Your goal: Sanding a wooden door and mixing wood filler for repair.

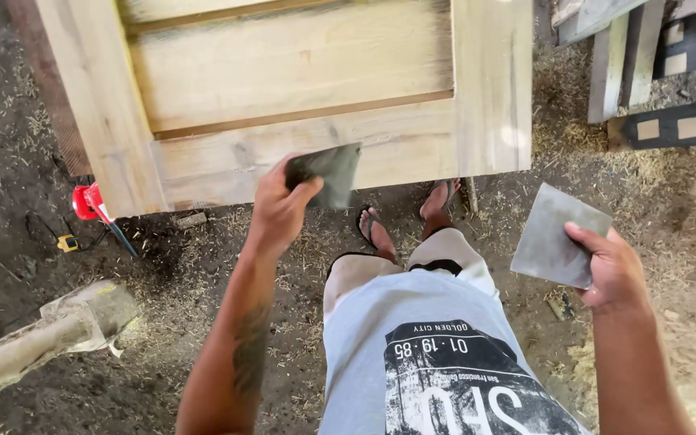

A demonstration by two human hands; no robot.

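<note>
Views: 1, head-worn camera. Position: at the person's head, above the standing body. Facing: steeply downward and slightly forward, past the chest to the feet and the dirt floor [58,113]. Range: close; both forearms enter from the bottom edge, left hand [279,208] and right hand [615,270] at mid-frame. Upper frame: near edge of a wooden panel [300,64]. Shared coverage: none, single view.

The wooden door panel [300,89] ahead of the left hand [279,205] is cut off by the top edge. The left hand's fingers hide part of the grey sheet [328,173]. The lumber [630,48] beyond the right hand [614,270] also runs out of frame.
</note>
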